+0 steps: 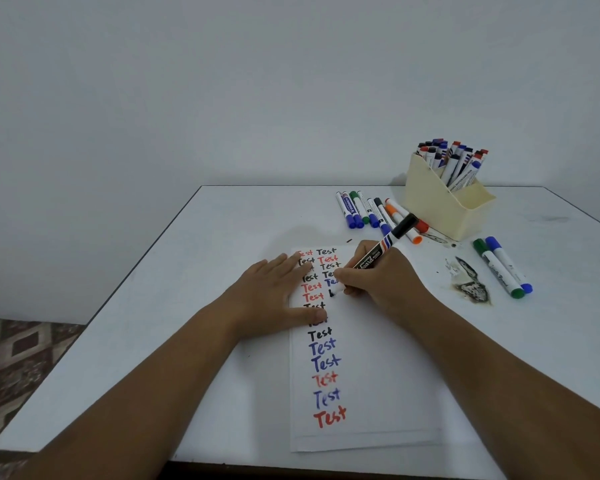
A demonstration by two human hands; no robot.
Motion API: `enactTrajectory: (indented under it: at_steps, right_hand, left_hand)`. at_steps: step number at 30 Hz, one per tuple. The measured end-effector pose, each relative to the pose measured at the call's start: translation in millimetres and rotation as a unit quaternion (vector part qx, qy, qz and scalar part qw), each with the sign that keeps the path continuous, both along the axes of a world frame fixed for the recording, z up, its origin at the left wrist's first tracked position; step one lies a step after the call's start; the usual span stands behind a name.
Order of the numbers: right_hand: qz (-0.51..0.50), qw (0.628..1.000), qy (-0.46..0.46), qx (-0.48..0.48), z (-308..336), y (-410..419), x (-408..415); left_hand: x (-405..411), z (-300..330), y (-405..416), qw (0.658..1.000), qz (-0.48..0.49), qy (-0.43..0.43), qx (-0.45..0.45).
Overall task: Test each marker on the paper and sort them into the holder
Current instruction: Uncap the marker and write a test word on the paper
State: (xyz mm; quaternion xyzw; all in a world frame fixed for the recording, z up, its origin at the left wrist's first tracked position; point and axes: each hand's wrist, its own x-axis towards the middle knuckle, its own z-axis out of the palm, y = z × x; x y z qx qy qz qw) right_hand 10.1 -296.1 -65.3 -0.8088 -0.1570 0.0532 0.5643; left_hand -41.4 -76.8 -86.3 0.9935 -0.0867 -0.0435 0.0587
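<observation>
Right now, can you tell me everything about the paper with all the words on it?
The paper is a long white sheet, perhaps a few stacked, lying flat on the white table. Two columns of "Test" run down it in black, blue and red. The left hand presses flat on its upper left. The right hand holds a black marker whose tip touches it, starting a new word.

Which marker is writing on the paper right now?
The black marker in the right hand. Its tip touches the paper; the others lie on the table or stand in the holder.
</observation>
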Motion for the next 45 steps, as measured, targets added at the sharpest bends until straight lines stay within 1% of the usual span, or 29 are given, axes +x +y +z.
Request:
enactTrajectory:
  at_steps: [5, 10, 15, 19, 27, 32, 45]
  right_hand:
    - [0.001, 1.0, -0.005, 0.004, 1.2, 1.0, -1.6]
    - [-0.028, 0.999, -0.031, -0.029, -1.5, 3.0, 0.6]
    - [-0.033, 0.999, -0.024, -0.001, -2.2, -0.8, 0.5]
    - [-0.029, 0.999, -0.03, -0.03, -3.0, 0.7, -1.2]
    - [-0.034, 0.997, -0.047, -0.044, -4.1, 1.5, -0.7]
    - [-0.06, 0.995, -0.062, -0.043, -6.0, -1.6, 3.2]
    - [-0.075, 0.994, -0.054, -0.059, -6.6, -0.2, 4.6]
  left_hand:
    - [1.2, -0.8, 1.0, 1.0, 0.001, -0.002, 0.002]
    - [0.2, 0.1, 1.1, 1.0, 0.0, 0.003, -0.003]
    - [0.5, 0.9, 1.4, 1.0, -0.001, 0.004, 0.002]
    - [0.7, 0.1, 1.5, 1.0, 0.0, 0.003, 0.003]
    - [1.0, 0.0, 1.5, 1.0, 0.001, 0.004, -0.001]
    - [1.9, -1.0, 2.2, 1.0, 0.001, 0.004, 0.003]
    - [1.7, -0.8, 2.0, 1.0, -0.001, 0.006, 0.003]
